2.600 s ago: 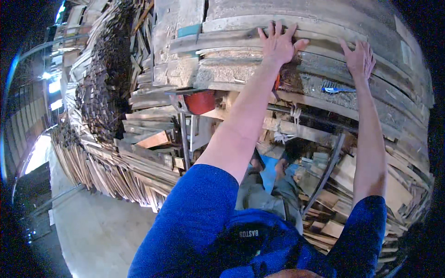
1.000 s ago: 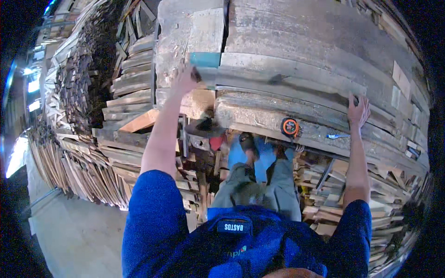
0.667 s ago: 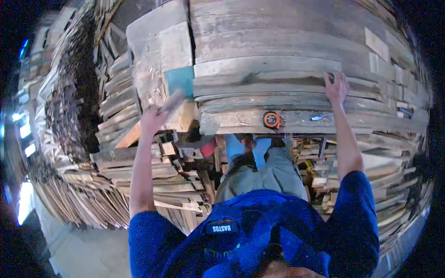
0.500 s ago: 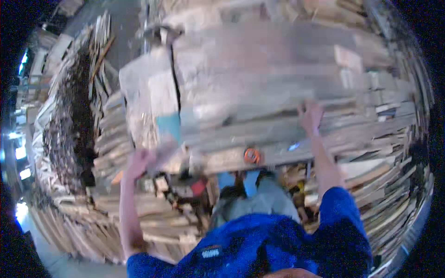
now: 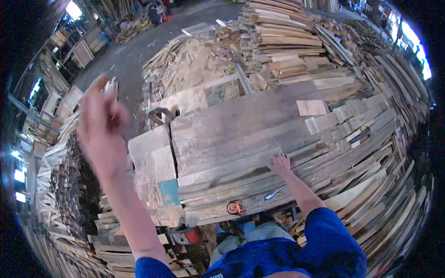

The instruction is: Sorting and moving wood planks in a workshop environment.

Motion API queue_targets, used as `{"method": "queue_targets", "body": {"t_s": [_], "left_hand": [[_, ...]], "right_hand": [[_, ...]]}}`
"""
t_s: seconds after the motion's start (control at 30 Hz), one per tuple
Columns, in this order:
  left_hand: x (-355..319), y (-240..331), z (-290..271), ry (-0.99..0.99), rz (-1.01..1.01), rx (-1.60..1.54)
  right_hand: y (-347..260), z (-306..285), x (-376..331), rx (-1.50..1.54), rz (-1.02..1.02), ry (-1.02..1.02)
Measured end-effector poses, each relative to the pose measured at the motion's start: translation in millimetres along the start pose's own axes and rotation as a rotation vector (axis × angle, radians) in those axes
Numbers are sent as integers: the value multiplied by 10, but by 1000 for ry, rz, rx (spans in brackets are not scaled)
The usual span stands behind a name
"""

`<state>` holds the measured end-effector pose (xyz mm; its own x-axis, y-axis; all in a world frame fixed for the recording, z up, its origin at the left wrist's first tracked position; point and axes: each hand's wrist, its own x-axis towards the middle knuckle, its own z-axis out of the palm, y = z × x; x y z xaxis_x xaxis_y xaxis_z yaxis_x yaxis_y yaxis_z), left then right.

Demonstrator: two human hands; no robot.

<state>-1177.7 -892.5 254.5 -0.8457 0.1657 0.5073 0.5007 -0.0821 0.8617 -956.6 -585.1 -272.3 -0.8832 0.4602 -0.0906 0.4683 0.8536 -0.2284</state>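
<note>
My left hand [image 5: 102,132] is raised high at the left, over the floor and the table's left end. Motion smears its curled fingers, so whether they hold anything is unclear; a small pale patch shows by the fingertips. My right hand [image 5: 280,163] rests with fingers spread on a long grey-brown board [image 5: 236,163] lying across the worktable. Along the near edge sit an orange and black tape measure [image 5: 233,207] and a thin blue and white pen-like thing [image 5: 275,193].
A teal patch [image 5: 168,192] marks the table's left part, beside a dark gap. A pale square of wood [image 5: 311,108] lies at the far right. Stacked planks [image 5: 289,41] and a sawdust heap [image 5: 192,62] stand beyond; more timber [image 5: 371,204] lies at the right.
My left hand has swung up and left from the near table edge, where a blurred flat piece was at its fingers. The view has tilted up, showing more floor and stacks.
</note>
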Motion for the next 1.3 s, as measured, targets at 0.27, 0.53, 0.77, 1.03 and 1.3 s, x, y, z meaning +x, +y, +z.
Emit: {"method": "queue_targets", "body": {"t_s": [0.27,0.53,0.77,1.03,1.3], "left_hand": [[-1089,1370,-328,-774,637,-540],[-1288,1287,-187,-572,833,-497],[-1652,1105,-974,-565,393,-503],[-2160,-1508,-2622,149,-228,589],[-7319,-1084,-4511,173,-1510,1104]], "right_hand": [[-342,-675,488,60,-99,-530],[448,-336,669,134,-249,-633],[188,-962,490,-113,-49,-676],[517,-764,-1254,-26,34,-533],[-11,-838,-2573,188,3,-771]]}}
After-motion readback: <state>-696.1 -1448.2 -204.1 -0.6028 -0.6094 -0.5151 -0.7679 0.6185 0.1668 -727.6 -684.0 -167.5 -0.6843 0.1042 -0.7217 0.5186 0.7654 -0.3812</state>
